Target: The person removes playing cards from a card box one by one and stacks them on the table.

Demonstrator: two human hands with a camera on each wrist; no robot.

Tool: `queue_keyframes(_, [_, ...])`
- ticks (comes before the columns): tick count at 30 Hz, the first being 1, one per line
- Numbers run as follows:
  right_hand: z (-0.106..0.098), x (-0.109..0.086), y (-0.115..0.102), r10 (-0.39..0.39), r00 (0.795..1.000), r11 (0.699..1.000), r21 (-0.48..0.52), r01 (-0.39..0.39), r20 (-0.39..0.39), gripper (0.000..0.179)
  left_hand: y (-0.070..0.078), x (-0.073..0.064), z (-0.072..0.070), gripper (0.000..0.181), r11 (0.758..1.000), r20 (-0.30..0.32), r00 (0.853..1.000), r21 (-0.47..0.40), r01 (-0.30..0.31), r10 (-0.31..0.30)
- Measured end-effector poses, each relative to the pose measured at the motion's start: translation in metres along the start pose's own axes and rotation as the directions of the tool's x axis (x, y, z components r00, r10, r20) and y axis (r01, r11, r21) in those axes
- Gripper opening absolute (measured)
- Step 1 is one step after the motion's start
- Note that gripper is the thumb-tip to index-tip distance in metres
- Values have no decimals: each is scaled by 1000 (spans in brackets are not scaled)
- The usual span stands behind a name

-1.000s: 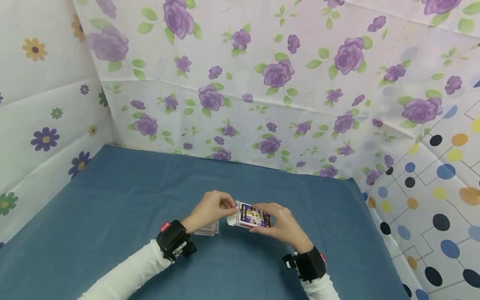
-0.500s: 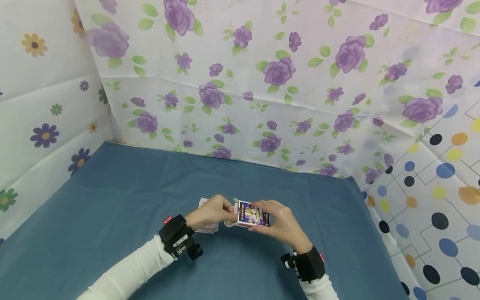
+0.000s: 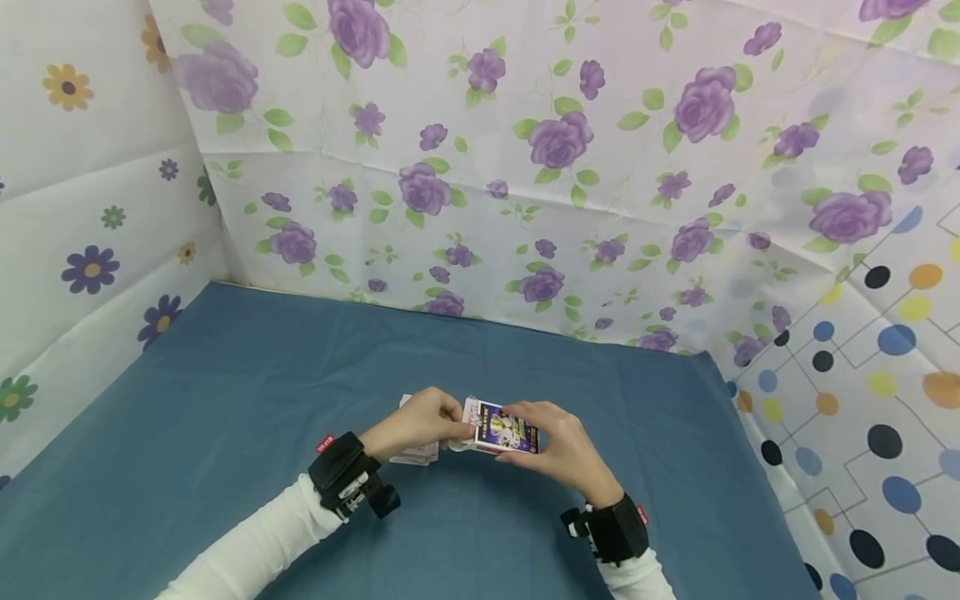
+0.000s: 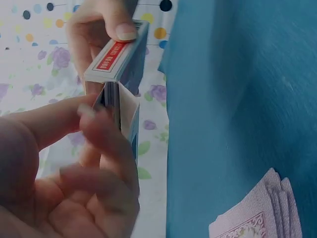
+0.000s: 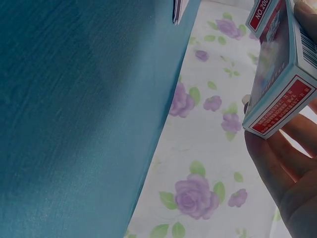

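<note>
My right hand (image 3: 558, 442) grips a purple-and-white playing card box (image 3: 510, 429) by its long edges, above the blue cloth. The box's end toward my left hand is open. In the left wrist view, the edges of playing cards (image 4: 113, 99) show inside that opening. Thumb and finger of my left hand (image 3: 423, 421) pinch at these cards, which stick out a little in the head view. Below the left hand, a loose pile of pink-backed cards (image 4: 247, 218) lies on the cloth, partly hidden by the hand. In the right wrist view, fingers (image 5: 272, 163) support the box's red-labelled end.
A blue cloth (image 3: 262, 367) covers the table. Behind it hangs a white curtain with purple roses (image 3: 555, 142). A flowered sheet (image 3: 90, 192) bounds the left side, and a dotted sheet (image 3: 892, 400) the right.
My left hand's fingers have moved in to the box's opening, and the cards there now stick out slightly. The right hand and the box stay almost in place.
</note>
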State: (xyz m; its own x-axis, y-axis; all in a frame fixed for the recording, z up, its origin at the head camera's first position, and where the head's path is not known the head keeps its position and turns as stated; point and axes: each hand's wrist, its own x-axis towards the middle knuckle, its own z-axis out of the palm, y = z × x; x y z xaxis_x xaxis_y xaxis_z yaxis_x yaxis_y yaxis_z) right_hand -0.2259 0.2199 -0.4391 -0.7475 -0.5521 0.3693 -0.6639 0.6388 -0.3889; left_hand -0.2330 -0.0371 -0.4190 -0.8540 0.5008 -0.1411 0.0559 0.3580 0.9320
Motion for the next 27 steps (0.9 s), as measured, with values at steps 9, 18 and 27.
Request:
queue_keyframes(9, [-2,-2,4,36,999,999,-2,-36,-17,58,-13,-8,-16,18,957,132,991,-289,37,2])
queue_keyframes(18, [-2,-4,8,49,999,999,-23,-50,-13,57,-38,-16,-45,18,907,25,1000,-420,17,-8])
queue_keyframes(27, [1,-5,11,58,998,998,3,-58,-2,57,-61,-6,-66,37,960,-213,966,-266,87,-146])
